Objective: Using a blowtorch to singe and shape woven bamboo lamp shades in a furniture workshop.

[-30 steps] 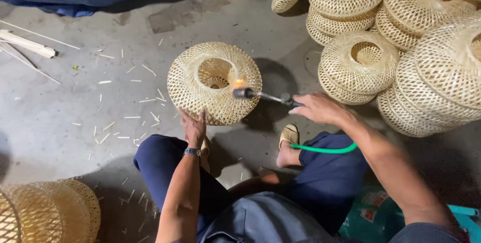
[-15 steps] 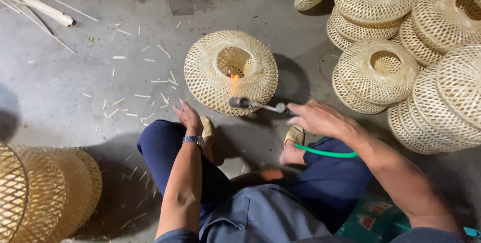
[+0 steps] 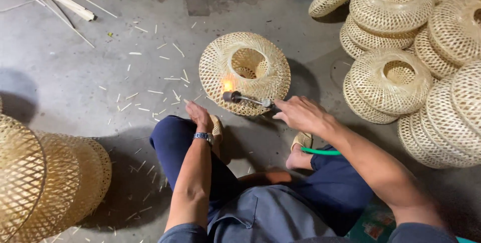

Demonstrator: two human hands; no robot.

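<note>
Right-hand grip: right hand (image 3: 299,114) was closed round the rear of a metal gas torch (image 3: 246,99), fingers wrapped on its handle.
Left-hand grip: left hand (image 3: 199,116) lay on the knee, fingers loosely together, clamped on nothing.
Torch axis: the long axis ran roughly 3 to 9 o'clock, nozzle at the 9 o'clock end, a small flame (image 3: 228,85) just beyond it.
Hose: a green hose (image 3: 320,151) trailed from under the right wrist toward 5 o'clock.
Woven shade: the bamboo lampshade (image 3: 244,72) stood on the floor at about 11 o'clock from the right hand, its opening tilted up, the flame touching its near wall.
Nearer hand: the right hand was the nearer to the shade; the left sat at 8 o'clock of it, apart.
Far right: stacked finished shades (image 3: 391,80) lay at 2 o'clock.
</note>
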